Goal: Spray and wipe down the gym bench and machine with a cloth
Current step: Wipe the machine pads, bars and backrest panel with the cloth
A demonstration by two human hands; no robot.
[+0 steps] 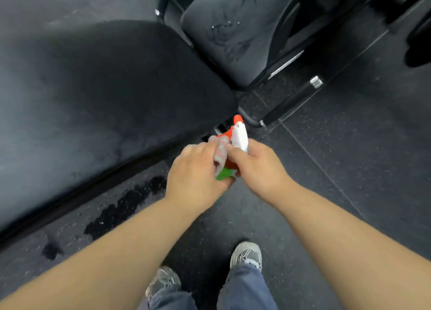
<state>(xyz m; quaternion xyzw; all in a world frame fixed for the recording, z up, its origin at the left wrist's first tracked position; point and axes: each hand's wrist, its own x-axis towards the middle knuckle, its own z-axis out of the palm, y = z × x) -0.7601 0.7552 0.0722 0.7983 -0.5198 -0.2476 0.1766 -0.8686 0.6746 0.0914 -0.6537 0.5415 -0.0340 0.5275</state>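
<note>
Both hands meet over the floor just off the near corner of the large black bench pad (98, 95). My right hand (258, 170) grips a spray bottle (239, 135) with a white and red-orange head and a green body that shows between the hands. My left hand (196, 177) is curled around a pale grey cloth (220, 151) bunched against the bottle. A second, smaller seat pad (233, 34) lies further off, with wet streaks and droplets on its surface.
Black machine frame bars (291, 100) run diagonally across the dark speckled rubber floor to the right of the pads. A wet dark patch (123, 207) marks the floor beside the bench edge. My two shoes (246, 255) stand at the bottom of the view.
</note>
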